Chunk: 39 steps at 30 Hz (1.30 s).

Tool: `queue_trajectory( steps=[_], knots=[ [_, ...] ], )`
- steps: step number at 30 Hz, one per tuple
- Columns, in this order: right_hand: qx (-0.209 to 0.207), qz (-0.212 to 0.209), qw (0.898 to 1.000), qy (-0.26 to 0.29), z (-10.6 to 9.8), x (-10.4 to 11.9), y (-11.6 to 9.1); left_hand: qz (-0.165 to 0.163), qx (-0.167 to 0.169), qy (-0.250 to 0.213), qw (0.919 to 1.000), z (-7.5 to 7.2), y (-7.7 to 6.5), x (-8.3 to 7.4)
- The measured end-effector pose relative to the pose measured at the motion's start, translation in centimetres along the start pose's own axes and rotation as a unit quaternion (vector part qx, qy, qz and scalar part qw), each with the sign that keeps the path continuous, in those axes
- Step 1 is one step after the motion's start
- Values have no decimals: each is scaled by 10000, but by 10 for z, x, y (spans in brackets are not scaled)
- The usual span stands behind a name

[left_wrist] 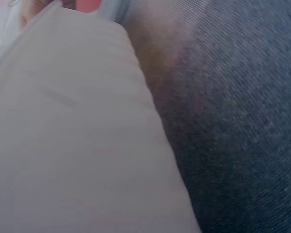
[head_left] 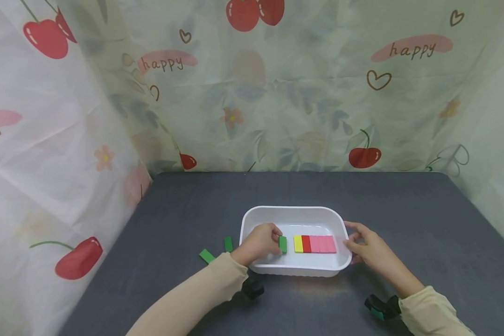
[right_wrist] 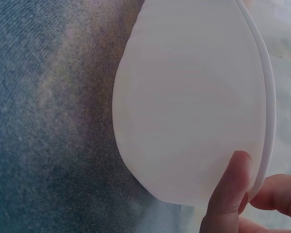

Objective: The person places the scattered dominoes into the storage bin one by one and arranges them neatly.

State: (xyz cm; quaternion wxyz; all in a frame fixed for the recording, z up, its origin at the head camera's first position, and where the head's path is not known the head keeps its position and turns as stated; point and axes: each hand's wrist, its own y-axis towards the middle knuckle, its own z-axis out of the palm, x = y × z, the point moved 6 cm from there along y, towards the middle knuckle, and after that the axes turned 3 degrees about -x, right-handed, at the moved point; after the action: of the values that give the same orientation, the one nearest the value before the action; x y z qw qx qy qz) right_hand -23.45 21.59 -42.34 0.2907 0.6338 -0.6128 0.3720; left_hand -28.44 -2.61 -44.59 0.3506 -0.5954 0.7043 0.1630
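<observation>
My left hand (head_left: 260, 242) reaches over the left rim of a white plastic tub (head_left: 294, 269) and pinches a small green tile (head_left: 283, 244) inside it. Just right of that tile, in the tub, a yellow tile (head_left: 298, 244), a red tile (head_left: 306, 244) and several pink tiles (head_left: 323, 244) lie side by side in a row. At the tub's right end, my right hand (head_left: 367, 242) grips the rim; the right wrist view shows its thumb (right_wrist: 230, 189) against the outer wall. The left wrist view is mostly tub wall (left_wrist: 82, 121), with the hand (left_wrist: 34, 7) barely showing.
Left of the tub, one green tile (head_left: 228, 243) and another green tile (head_left: 206, 255) lie on the dark table (head_left: 185, 205), the latter partly behind my left sleeve (head_left: 201, 294). A patterned cloth (head_left: 277, 116) hangs behind the table and along both sides.
</observation>
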Motion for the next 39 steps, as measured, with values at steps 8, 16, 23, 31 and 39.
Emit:
queue_trajectory(
  steps=[8, 16, 23, 31, 39],
  knots=[
    [0, 21, 10000, -30, 1, -1, 1, 19, -76, 260, 9996, 4, 2, -1],
    [-2, 9, 10000, -31, 0, -1, 1, -6, -70, 495, 9987, 4, 4, -2],
    [-1, -3, 10000, -60, 0, 0, 0, 77, -85, 692, 9975, 4, 2, -4],
    [-36, 61, 9999, -94, -1, 1, 0, 113, -110, 757, 9970, 4, 3, -5],
    [23, 122, 9999, -29, 0, -1, 0, -216, -66, 441, 9988, 2, 0, -1]
  ],
)
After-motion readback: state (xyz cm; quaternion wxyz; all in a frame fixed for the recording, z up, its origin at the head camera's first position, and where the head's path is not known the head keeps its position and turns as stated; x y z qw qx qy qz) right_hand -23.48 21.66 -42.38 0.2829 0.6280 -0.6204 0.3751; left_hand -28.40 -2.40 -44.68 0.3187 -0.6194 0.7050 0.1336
